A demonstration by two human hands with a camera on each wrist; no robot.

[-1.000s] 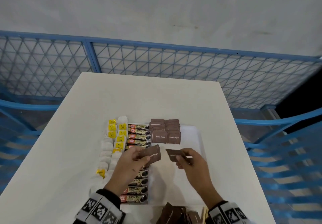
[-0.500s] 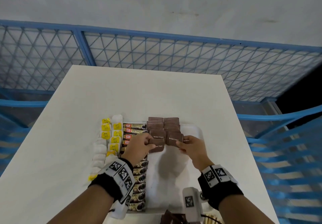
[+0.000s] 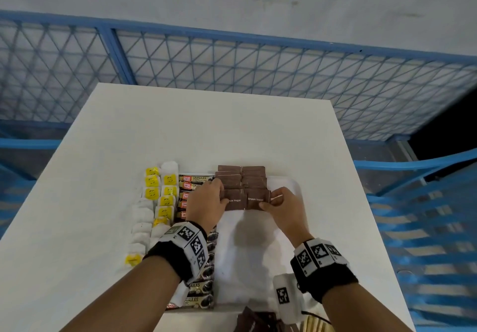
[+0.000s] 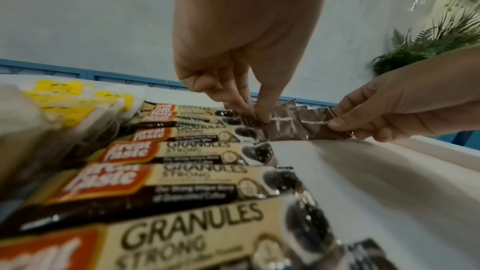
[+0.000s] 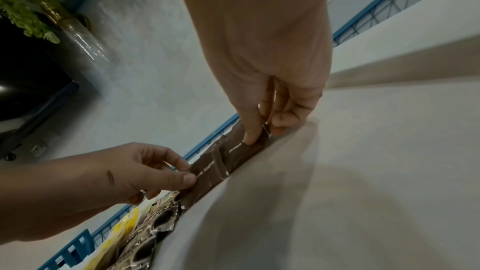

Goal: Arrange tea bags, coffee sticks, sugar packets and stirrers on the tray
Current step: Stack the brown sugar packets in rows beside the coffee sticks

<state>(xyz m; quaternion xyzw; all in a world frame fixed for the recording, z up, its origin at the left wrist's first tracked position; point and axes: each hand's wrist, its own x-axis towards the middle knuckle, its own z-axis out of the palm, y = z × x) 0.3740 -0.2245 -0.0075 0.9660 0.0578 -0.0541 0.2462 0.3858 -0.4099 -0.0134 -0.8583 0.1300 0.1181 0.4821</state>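
A white tray (image 3: 284, 189) lies on the table with tea bags (image 3: 165, 197) at its left, coffee sticks (image 3: 196, 184) beside them and two columns of brown sugar packets (image 3: 242, 176) further right. My left hand (image 3: 206, 202) pinches the left edge of a brown sugar packet (image 3: 235, 200) at the near end of the left column. My right hand (image 3: 281, 205) pinches the right edge of another brown sugar packet (image 3: 256, 199) at the near end of the right column. Both packets lie flat on the tray, as the left wrist view shows at the sugar packets (image 4: 298, 124).
More brown packets (image 3: 255, 321) and pale wooden stirrers (image 3: 315, 325) lie at the table's near edge. The tray's right half (image 3: 247, 254) is bare. A blue mesh fence (image 3: 232, 73) runs behind the table. A plant in a glass vase (image 5: 78, 36) stands off to the side.
Both hands moved away from me with a sugar packet each and brought them down at the near end of the two sugar columns. The camera dipped forward.
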